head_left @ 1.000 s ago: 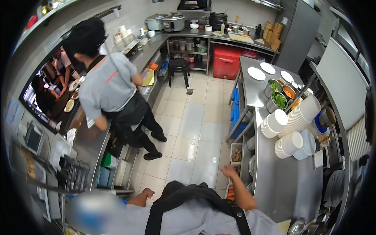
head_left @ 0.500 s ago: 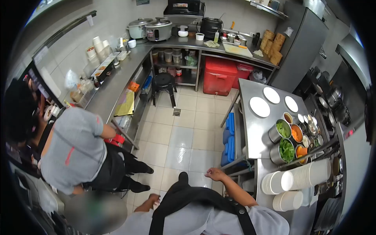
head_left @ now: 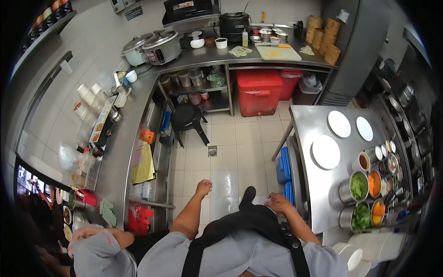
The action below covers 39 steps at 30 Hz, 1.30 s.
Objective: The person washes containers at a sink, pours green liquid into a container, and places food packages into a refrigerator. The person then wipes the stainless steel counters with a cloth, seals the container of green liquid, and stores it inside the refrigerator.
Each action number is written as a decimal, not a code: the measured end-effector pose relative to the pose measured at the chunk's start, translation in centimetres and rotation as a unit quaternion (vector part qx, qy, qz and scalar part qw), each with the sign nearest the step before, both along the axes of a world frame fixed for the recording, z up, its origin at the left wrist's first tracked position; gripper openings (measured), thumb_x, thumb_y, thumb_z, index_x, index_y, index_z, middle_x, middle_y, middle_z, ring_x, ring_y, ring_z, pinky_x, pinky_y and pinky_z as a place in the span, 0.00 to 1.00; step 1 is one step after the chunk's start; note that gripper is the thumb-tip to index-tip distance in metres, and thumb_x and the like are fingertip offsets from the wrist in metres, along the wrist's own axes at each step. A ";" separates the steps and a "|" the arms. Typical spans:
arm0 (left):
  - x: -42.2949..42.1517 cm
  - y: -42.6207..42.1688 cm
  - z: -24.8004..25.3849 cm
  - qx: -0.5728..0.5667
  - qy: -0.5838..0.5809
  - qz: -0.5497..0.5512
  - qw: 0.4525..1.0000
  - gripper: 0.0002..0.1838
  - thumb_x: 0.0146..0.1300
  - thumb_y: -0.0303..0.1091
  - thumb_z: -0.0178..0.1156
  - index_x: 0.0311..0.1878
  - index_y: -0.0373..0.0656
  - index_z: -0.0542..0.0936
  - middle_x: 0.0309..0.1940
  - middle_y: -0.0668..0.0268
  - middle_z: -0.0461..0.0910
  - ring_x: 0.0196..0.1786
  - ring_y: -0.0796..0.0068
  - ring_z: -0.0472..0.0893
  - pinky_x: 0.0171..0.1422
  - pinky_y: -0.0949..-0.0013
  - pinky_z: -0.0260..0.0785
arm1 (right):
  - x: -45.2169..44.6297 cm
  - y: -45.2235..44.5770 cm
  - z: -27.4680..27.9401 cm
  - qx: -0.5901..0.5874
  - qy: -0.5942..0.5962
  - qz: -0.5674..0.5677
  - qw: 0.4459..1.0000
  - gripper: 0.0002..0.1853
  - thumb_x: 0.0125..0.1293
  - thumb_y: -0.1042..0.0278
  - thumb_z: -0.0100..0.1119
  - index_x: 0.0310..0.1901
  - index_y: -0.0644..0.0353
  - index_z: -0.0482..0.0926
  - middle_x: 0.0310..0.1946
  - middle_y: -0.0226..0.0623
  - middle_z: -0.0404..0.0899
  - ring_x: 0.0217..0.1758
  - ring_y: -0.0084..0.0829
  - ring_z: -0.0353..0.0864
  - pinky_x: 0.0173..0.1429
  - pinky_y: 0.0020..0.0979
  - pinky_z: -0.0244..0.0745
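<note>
Above the tiled floor, my left hand [head_left: 203, 188] swings forward with its fingers curled into a loose fist, and nothing shows in it. My right hand [head_left: 278, 203] hangs beside the black apron [head_left: 249, 224], fingers loosely apart and holding nothing visible. It is nearest to the blue containers [head_left: 284, 167] under the right-hand steel table [head_left: 307, 123]. On that table lie three white plates [head_left: 326, 152], and pots of green leaves [head_left: 358, 185] and cut orange vegetable [head_left: 374, 183] stand by its right side. Neither hand appears to touch any of these.
A black stool [head_left: 189, 119] stands ahead on the left, by a steel counter [head_left: 122, 161]. Under the back counter sits a red cooler [head_left: 258, 92]. A co-worker in a grey shirt [head_left: 104, 251] is close on my left. Stacked white containers [head_left: 376, 247] are at lower right.
My view has moved forward, so the stool, cooler and back counter look nearer. The co-worker has slipped to the lower left. My left hand has swung forward and up.
</note>
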State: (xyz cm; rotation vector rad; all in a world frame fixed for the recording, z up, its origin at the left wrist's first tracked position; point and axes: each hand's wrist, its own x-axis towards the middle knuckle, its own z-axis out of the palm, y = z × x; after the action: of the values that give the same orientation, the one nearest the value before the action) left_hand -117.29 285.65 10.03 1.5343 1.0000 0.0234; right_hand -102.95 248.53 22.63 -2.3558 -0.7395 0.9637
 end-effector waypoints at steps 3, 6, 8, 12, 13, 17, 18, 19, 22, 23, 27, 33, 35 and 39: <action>0.5 3.8 -4.7 0.065 0.112 -0.186 0.974 0.10 0.61 0.36 0.53 0.39 0.41 0.78 0.26 0.65 0.79 0.21 0.72 0.77 0.20 0.69 0.66 | 7.7 4.6 -2.1 -0.020 -0.033 0.094 0.995 0.27 0.57 0.51 0.63 0.50 0.66 0.75 0.40 0.51 0.80 0.47 0.47 0.80 0.51 0.39 0.73; -1.6 5.1 -4.0 -0.054 0.269 -0.080 0.958 0.11 0.64 0.40 0.50 0.39 0.44 0.77 0.29 0.64 0.80 0.25 0.69 0.79 0.24 0.62 0.69 | 14.8 10.3 -1.5 -0.013 -0.045 0.165 0.985 0.27 0.59 0.50 0.61 0.50 0.65 0.75 0.43 0.54 0.79 0.49 0.50 0.78 0.54 0.41 0.72; -3.3 7.2 -4.5 -0.086 0.289 -0.015 0.953 0.10 0.66 0.38 0.48 0.41 0.45 0.76 0.30 0.62 0.80 0.28 0.68 0.80 0.29 0.57 0.72 | 19.9 15.6 -0.4 0.006 -0.062 0.196 0.979 0.26 0.59 0.51 0.60 0.50 0.65 0.74 0.43 0.54 0.79 0.50 0.49 0.78 0.54 0.41 0.72; -3.2 8.3 -5.8 -0.153 0.294 0.165 0.929 0.12 0.69 0.34 0.41 0.46 0.46 0.74 0.37 0.62 0.80 0.35 0.65 0.81 0.36 0.52 0.73 | 27.4 24.7 3.9 0.040 -0.073 0.247 0.965 0.24 0.60 0.53 0.60 0.50 0.64 0.74 0.42 0.50 0.80 0.48 0.46 0.79 0.52 0.39 0.73; -2.1 8.5 -6.4 -0.183 0.288 0.175 0.924 0.13 0.69 0.35 0.41 0.49 0.46 0.74 0.38 0.62 0.80 0.36 0.65 0.81 0.37 0.51 0.73 | 29.1 27.0 4.6 0.059 -0.053 0.247 0.966 0.23 0.60 0.53 0.60 0.49 0.64 0.74 0.41 0.49 0.80 0.47 0.46 0.79 0.52 0.38 0.74; -0.1 10.4 -16.0 -0.124 0.218 -0.044 0.967 0.19 0.68 0.36 0.42 0.60 0.49 0.69 0.45 0.60 0.79 0.40 0.63 0.80 0.41 0.49 0.73 | 35.6 34.7 4.7 0.078 -0.050 0.260 0.961 0.22 0.61 0.54 0.60 0.50 0.62 0.74 0.42 0.48 0.80 0.48 0.44 0.79 0.52 0.37 0.74; 2.3 11.1 -14.9 0.029 0.192 -0.251 0.948 0.21 0.67 0.35 0.43 0.63 0.50 0.67 0.46 0.60 0.78 0.41 0.62 0.80 0.42 0.48 0.72 | 37.2 36.3 4.9 0.087 -0.047 0.244 0.965 0.22 0.61 0.55 0.60 0.50 0.63 0.74 0.42 0.48 0.79 0.48 0.44 0.79 0.52 0.37 0.73; 3.2 11.7 -15.2 0.229 0.153 -0.409 0.870 0.24 0.67 0.35 0.43 0.67 0.50 0.65 0.48 0.60 0.78 0.41 0.62 0.79 0.43 0.47 0.72 | 38.9 37.7 5.1 0.097 -0.045 0.228 0.968 0.22 0.61 0.55 0.60 0.50 0.63 0.75 0.43 0.48 0.79 0.48 0.43 0.79 0.52 0.37 0.73; 8.3 18.9 -16.3 -0.659 -0.043 -0.117 0.742 0.25 0.67 0.37 0.44 0.68 0.52 0.62 0.51 0.61 0.77 0.41 0.61 0.79 0.46 0.46 0.72 | 44.1 41.3 5.4 0.109 -0.059 0.185 0.975 0.20 0.60 0.56 0.61 0.48 0.62 0.76 0.45 0.48 0.79 0.50 0.44 0.77 0.54 0.38 0.72; 11.4 21.6 -17.4 -0.350 0.307 -0.054 0.883 0.25 0.67 0.38 0.46 0.68 0.53 0.61 0.50 0.61 0.77 0.41 0.61 0.79 0.44 0.47 0.73 | 46.1 42.6 5.5 0.114 -0.069 0.170 0.976 0.19 0.60 0.56 0.62 0.47 0.62 0.77 0.46 0.48 0.78 0.51 0.45 0.77 0.55 0.38 0.71; 23.2 37.5 -13.1 0.017 0.249 -0.201 0.947 0.10 0.63 0.35 0.51 0.42 0.44 0.79 0.32 0.61 0.80 0.34 0.63 0.82 0.33 0.53 0.75 | 55.2 47.0 6.0 0.199 -0.146 0.078 0.966 0.17 0.57 0.62 0.65 0.47 0.57 0.79 0.46 0.48 0.77 0.51 0.47 0.75 0.57 0.40 0.70; 44.3 50.0 -1.9 -0.007 0.020 0.197 0.980 0.08 0.63 0.35 0.53 0.36 0.41 0.78 0.22 0.68 0.77 0.21 0.79 0.75 0.22 0.73 0.67 | 70.3 55.8 10.5 0.241 -0.302 0.056 0.921 0.20 0.56 0.66 0.64 0.51 0.58 0.78 0.55 0.52 0.73 0.57 0.50 0.72 0.62 0.42 0.66; 49.7 50.6 0.6 -0.017 -0.030 0.204 0.978 0.07 0.62 0.33 0.54 0.38 0.41 0.78 0.23 0.69 0.77 0.22 0.80 0.75 0.25 0.74 0.67 | 76.4 59.4 11.3 0.220 -0.342 0.073 0.911 0.22 0.57 0.64 0.63 0.54 0.57 0.77 0.59 0.53 0.70 0.62 0.50 0.68 0.66 0.41 0.62; 53.3 48.8 -2.8 0.126 -0.059 0.123 0.983 0.07 0.63 0.32 0.53 0.38 0.40 0.77 0.23 0.69 0.76 0.23 0.82 0.73 0.28 0.74 0.68 | 91.1 66.0 4.3 0.179 -0.414 0.143 0.881 0.28 0.61 0.52 0.58 0.62 0.52 0.71 0.64 0.53 0.63 0.69 0.53 0.58 0.71 0.46 0.53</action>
State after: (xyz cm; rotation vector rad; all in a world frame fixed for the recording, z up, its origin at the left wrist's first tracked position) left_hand -63.97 334.43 7.28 1.6069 1.1175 0.4243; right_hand -11.86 314.53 26.96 -2.2943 -1.4636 -0.1668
